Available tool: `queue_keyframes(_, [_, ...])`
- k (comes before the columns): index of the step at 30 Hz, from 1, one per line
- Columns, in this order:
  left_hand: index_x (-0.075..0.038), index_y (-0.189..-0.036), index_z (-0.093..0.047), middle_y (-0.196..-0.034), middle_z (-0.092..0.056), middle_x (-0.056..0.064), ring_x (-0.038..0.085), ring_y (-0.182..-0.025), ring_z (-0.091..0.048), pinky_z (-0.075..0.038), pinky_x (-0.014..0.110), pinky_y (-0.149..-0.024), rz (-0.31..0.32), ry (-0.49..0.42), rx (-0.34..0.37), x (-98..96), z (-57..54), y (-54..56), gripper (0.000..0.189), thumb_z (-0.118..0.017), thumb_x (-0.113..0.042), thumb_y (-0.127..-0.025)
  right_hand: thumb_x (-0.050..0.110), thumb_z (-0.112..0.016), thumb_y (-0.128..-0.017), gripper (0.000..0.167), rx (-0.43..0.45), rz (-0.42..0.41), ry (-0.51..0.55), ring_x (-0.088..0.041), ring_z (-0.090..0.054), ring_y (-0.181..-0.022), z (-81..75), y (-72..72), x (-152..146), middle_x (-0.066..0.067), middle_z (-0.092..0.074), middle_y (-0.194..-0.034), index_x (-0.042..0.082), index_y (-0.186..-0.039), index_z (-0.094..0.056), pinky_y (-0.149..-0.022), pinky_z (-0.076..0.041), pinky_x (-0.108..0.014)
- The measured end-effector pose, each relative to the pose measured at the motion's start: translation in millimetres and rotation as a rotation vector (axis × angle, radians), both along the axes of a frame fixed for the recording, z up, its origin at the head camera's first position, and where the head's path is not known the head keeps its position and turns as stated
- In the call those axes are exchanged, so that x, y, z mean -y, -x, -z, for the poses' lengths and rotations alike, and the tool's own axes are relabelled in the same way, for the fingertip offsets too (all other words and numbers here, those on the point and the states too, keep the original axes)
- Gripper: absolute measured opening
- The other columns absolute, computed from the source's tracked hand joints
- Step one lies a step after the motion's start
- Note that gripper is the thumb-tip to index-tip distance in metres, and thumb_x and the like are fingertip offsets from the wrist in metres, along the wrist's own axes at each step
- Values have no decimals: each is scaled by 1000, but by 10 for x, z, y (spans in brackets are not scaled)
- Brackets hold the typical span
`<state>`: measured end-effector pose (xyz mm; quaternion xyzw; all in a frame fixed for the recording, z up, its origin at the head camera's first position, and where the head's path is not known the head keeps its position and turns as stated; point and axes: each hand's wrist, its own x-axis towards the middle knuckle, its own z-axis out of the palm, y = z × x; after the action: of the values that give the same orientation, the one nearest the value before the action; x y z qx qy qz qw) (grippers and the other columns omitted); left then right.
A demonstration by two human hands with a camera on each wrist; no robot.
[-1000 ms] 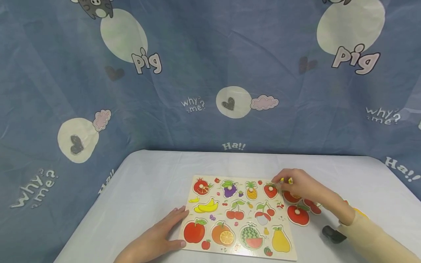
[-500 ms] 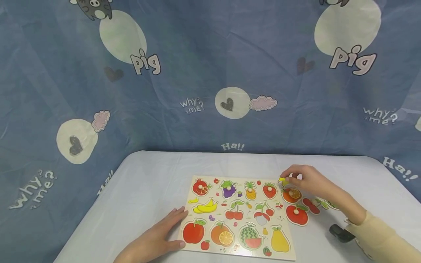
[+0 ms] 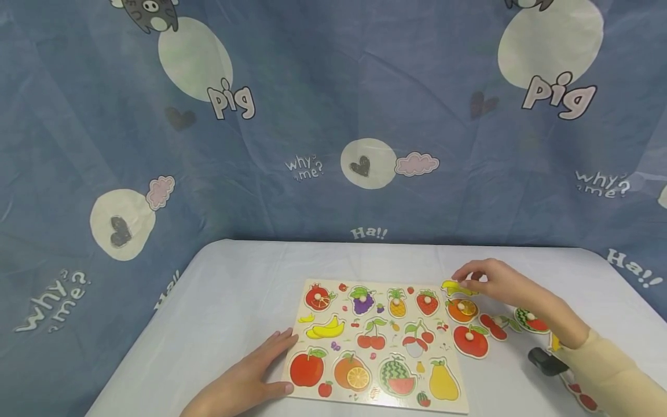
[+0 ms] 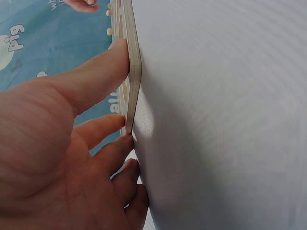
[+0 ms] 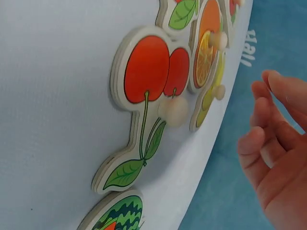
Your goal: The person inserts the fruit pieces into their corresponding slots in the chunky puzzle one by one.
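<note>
A wooden fruit puzzle board (image 3: 377,341) lies flat on the white table. My left hand (image 3: 276,362) rests flat at its near left edge, with the thumb and straight fingers (image 4: 103,67) pressed against the board's side (image 4: 133,72). My right hand (image 3: 465,278) hovers just right of the board's far corner, fingers loosely curled and holding nothing (image 5: 273,143). Right below its fingertips a yellow banana piece (image 3: 454,287) lies on the table. Next to it lie an orange piece (image 3: 461,309), an apple piece (image 3: 471,340), a cherry piece (image 3: 495,325) and a watermelon piece (image 3: 530,320).
The table (image 3: 234,289) is covered in white cloth, backed by a blue printed curtain (image 3: 333,116). A black wrist camera (image 3: 544,362) sits under my right forearm. Another red piece (image 3: 581,397) lies near the table's right front. In the right wrist view the cherry piece (image 5: 148,76) is closest.
My right hand moved right and back from the strawberry corner with the banana piece and let it go beside the orange piece. The watermelon piece came into sight. The left hand stayed.
</note>
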<state>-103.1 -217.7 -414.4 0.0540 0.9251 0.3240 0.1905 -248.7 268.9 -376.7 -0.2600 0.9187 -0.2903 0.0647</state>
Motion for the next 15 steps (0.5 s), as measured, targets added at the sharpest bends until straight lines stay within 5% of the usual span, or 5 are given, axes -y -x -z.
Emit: queue_keyframes(15, [-29, -150, -41, -158, -31, 0, 33, -142, -28, -34, 64, -105, 0, -10, 3, 1, 5, -6, 87, -81, -46, -75, 3, -63, -93, 21, 89, -57, 33, -22, -58, -95, 140, 111, -96, -7, -68, -110, 4, -112, -70, -75, -52, -32])
